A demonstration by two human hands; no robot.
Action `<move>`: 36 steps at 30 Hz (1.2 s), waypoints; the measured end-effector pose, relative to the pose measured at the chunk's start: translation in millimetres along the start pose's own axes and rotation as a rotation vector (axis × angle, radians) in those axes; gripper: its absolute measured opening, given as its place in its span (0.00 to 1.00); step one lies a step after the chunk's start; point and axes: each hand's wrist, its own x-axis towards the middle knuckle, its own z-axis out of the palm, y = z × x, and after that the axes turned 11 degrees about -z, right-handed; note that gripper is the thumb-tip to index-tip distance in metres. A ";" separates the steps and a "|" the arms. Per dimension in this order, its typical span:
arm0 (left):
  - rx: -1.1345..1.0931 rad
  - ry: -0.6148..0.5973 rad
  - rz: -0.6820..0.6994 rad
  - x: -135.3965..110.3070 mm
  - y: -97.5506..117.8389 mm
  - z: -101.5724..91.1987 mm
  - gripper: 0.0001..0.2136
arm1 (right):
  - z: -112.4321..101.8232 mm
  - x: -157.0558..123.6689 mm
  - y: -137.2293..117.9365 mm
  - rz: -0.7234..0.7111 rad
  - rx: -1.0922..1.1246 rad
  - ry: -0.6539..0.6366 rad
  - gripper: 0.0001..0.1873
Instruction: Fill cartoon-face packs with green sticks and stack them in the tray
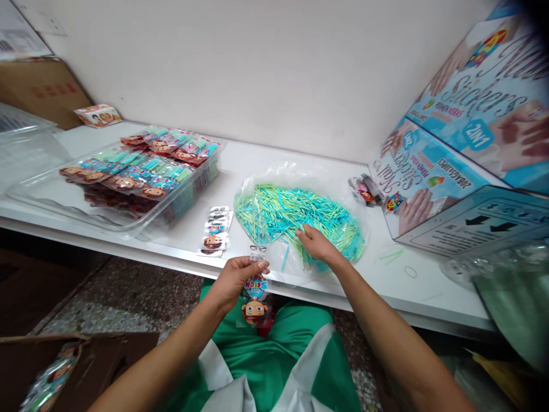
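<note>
My left hand point(237, 277) is closed on a clear printed packet point(255, 286) with a cartoon face, held just below the white table's front edge point(171, 260). My right hand point(315, 243) rests on a heap of thin blue and green sticks point(295, 217), fingers pinched among them; what it holds is hidden. The sticks lie on a clear plastic bag point(266, 171). A small stack of empty printed packets point(215, 229) lies left of the heap.
A clear tray point(38, 191) with several filled packets point(141, 171) stands at left. Blue printed cartons point(433, 177) are stacked at right. Brown boxes point(40, 88) sit at back left. A cardboard box point(81, 366) is on the floor below.
</note>
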 end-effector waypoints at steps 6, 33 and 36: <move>0.000 -0.003 0.010 1.4 -0.6 -2.5 0.10 | -1.9 -18.4 -21.3 -0.317 -0.173 -0.315 0.10; 0.014 0.012 -0.005 -4.7 3.6 -1.4 0.11 | 5.0 29.8 -28.3 0.009 -0.272 -0.287 0.15; -0.013 0.031 -0.006 -6.3 5.1 -5.8 0.11 | -7.2 22.1 -22.1 0.003 -0.277 -0.300 0.19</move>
